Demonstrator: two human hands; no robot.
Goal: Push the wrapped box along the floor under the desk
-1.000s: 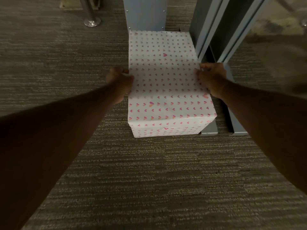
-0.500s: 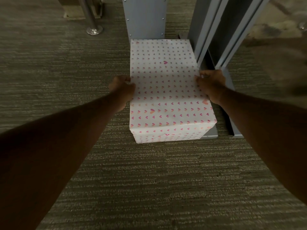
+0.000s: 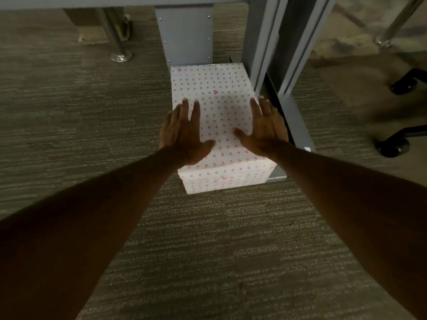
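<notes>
Both forearms leave the frame at the bottom edge. Left hand (image 3: pixel 184 132) and right hand (image 3: pixel 263 129) lie flat, fingers spread, on the wrapped box (image 3: pixel 219 112), gripping nothing. Box: white paper, small pink hearts (right lower side hidden), on carpet (image 3: pixel 69 112), far end against the grey desk panel (image 3: pixel 187 35), desk top cropped.

Grey-brown ribbed carpet floor (image 3: pixel 69 107). A wrapped box (image 3: pixel 221 162) with pink hearts sits on it under both flat hands. Beyond the fingertips stands a grey desk panel (image 3: pixel 186 35); right of the hands, grey desk legs (image 3: pixel 298 125) and black chair casters (image 3: pixel 392 147).
</notes>
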